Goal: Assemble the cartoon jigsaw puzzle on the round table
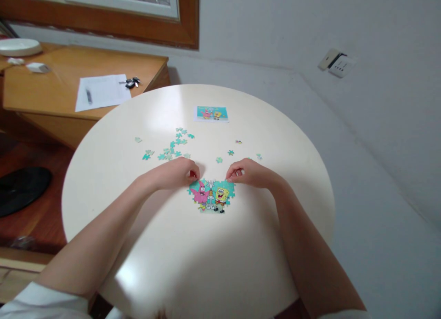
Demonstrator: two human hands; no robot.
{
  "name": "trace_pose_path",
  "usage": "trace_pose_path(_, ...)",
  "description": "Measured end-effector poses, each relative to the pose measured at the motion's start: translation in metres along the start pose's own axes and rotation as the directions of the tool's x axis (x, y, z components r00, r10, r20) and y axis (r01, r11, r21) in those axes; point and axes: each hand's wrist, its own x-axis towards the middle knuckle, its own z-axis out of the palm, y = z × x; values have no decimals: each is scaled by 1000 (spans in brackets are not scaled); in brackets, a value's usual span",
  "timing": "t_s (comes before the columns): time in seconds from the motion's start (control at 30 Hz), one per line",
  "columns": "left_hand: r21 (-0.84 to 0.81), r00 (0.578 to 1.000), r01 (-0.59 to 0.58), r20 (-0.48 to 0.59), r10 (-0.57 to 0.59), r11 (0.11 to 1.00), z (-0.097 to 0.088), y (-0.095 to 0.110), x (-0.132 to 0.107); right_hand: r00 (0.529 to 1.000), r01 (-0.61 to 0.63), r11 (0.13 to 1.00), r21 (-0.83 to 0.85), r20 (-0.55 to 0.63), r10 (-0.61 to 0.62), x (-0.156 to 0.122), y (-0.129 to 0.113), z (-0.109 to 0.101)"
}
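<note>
A partly joined jigsaw puzzle (211, 196) lies flat on the round white table, showing a pink starfish, a yellow square figure and a pale figure between them on turquoise. Its outline is ragged at the top and sides. My left hand (179, 172) is closed, with thumb and fingertips pinched at the puzzle's upper left edge. At the upper right edge my right hand (251, 173) pinches in the same way. Loose turquoise puzzle pieces (172, 145) are scattered beyond my left hand. A few more pieces (230, 152) lie beyond my right hand.
Farther back on the table (213, 264) lies a picture card (212, 113) with the same figures. A wooden desk (51, 89) at the left bears a paper sheet (99, 91) and keys (131, 83). A wall with a socket (341, 65) stands at the right.
</note>
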Motion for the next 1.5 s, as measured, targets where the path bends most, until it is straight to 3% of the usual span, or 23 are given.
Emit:
trace_pose_path(0.13, -49, 998, -39, 40, 41, 998, -1, 2, 0, 1000, 11, 1000, -19, 3, -11, -1, -3, -1)
trace_pose_path(0.37, -77, 996, -80, 20, 82, 994, 0, 0, 3, 999, 24, 999, 48, -41, -22, 1, 2, 1)
trace_pose_path(0.47, -67, 996, -80, -31, 78, 995, 3, -4, 5, 982, 43, 985, 164, -190, -11, 8, 9, 6)
trace_pose_path(0.57, -70, 985, -27, -170, 14, 997, 6, -9, 8, 901, 81, 958, 276, -431, 48, 19, 17, 12)
trace_pose_path(0.67, -83, 923, 28, -381, -57, 996, 7, -16, 12, 776, 126, 942, 312, -622, 103, 27, 23, 16)
trace_pose_path(0.73, -89, 858, 67, -504, -103, 994, 8, -23, 15, 732, 145, 939, 311, -672, 110, 30, 25, 17)
trace_pose_path(0.9, -72, 685, 146, -712, -154, 987, 11, -46, 22, 710, 160, 942, 296, -698, 99, 31, 27, 19)
trace_pose_path(1.03, -53, 592, 183, -792, -153, 982, 16, -58, 24, 707, 147, 949, 278, -700, 96, 31, 26, 22)
trace_pose_path(1.1, -64, 566, 228, -803, -186, 971, 18, -62, 24, 706, 150, 950, 272, -702, 90, 31, 26, 23)
trace_pose_path(1.2, -79, 588, 315, -766, -260, 946, 21, -65, 25, 701, 150, 953, 264, -708, 86, 31, 26, 24)
trace_pose_path(1.5, 56, 745, 457, -571, -347, 888, 27, -60, 25, 703, 140, 954, 264, -705, 92, 34, 29, 25)
